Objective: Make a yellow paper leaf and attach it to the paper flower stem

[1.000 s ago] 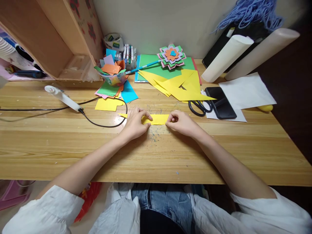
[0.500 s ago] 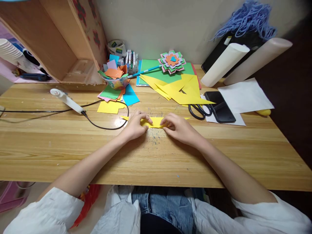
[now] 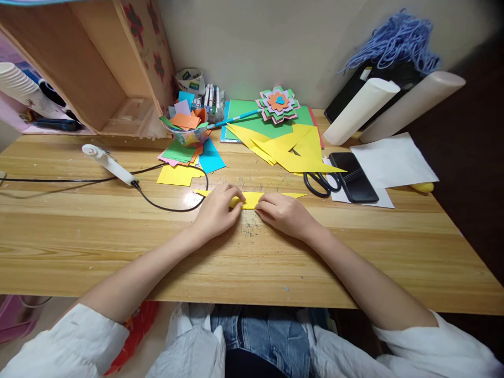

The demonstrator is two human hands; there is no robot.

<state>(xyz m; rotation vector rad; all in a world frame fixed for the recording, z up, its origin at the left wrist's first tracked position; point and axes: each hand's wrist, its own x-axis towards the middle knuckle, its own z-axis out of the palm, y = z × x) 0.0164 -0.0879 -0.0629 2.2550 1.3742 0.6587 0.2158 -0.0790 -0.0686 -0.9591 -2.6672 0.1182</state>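
A narrow strip of yellow paper (image 3: 251,200), pointed at both ends, lies across the middle of the wooden table. Its near edge is curled or folded over between my hands. My left hand (image 3: 221,207) pinches this edge left of centre with thumb and fingertips. On the other side, my right hand (image 3: 284,211) grips the same edge, fingers pressed together. The paper's tips stick out beyond both hands; parts of it are hidden under the fingers. Behind it lie yellow paper offcuts (image 3: 305,149) and black-handled scissors (image 3: 318,185), whose blades are covered.
A white glue gun (image 3: 108,164) and its black cable (image 3: 177,209) lie to the left. Behind stand a cup of paper scraps (image 3: 187,134) and a paper flower (image 3: 277,105). On the right are a phone (image 3: 354,177), white paper (image 3: 394,160) and a white roll (image 3: 362,110).
My right hand has drawn its fingers closer together along the near edge of the paper. My left hand keeps its pinch with little shift. The view has tilted slightly.
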